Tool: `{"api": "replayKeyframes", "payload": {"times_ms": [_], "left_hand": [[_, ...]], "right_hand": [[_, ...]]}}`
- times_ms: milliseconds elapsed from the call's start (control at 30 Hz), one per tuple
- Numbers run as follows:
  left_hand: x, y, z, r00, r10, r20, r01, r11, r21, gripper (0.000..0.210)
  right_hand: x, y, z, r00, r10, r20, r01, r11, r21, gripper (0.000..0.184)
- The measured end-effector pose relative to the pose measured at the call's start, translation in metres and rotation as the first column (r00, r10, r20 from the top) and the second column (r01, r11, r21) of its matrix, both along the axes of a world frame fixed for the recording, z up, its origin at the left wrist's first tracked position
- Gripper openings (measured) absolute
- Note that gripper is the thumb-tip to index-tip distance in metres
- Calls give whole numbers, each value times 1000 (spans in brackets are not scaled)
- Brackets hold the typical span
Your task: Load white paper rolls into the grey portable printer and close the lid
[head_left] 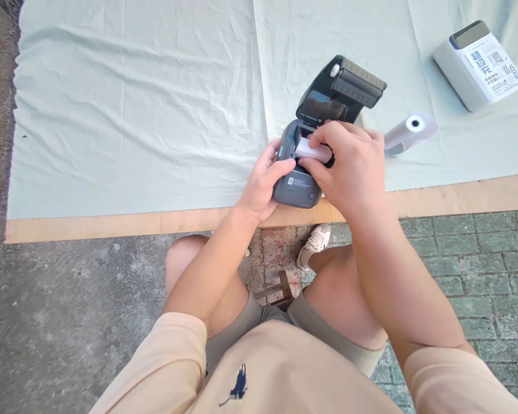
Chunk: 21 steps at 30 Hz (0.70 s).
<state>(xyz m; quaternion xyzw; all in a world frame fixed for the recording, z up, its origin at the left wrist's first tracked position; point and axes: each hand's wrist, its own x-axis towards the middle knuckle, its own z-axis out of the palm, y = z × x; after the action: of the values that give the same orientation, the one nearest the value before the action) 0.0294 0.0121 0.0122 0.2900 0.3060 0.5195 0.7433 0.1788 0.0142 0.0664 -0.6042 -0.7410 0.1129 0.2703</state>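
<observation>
A small dark grey label printer (300, 187) is tilted up near the table's front edge, with its black lid (341, 86) swung up. My left hand (265, 181) grips the printer's left side, thumb on its front rim. Pinched between the thumb and fingers of my right hand (354, 158) is a white paper roll (311, 150), partly inside the printer's compartment. My right palm hides part of the compartment's right side. Just right of that hand, a second white paper roll (408, 131) lies on the cloth with its core showing.
A white box-shaped device (479, 66) with a printed label stands at the back right. Pale cloth (155, 126) covers the table, wrinkled at the left. The bare wooden edge (125, 225) runs along the front, above my knees.
</observation>
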Motion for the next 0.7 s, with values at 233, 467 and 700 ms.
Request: {"api": "replayKeyframes", "payload": {"times_ms": [233,467,700], "left_hand": [[-3,1,4,999,-2,32,4,999,-43,27],[-4,0,4,998,28,62,-27,999,-17,26],[-4,-1,-4,999,-2,-43,6,997,74,58]], "right_hand": [[4,1,-2,999,-4,46,-2,990,144,16],[-3,-17,-14,985,141,102,-170,903,394,28],[10,-3,-3,899,162,-406,25,908,417,13]]}}
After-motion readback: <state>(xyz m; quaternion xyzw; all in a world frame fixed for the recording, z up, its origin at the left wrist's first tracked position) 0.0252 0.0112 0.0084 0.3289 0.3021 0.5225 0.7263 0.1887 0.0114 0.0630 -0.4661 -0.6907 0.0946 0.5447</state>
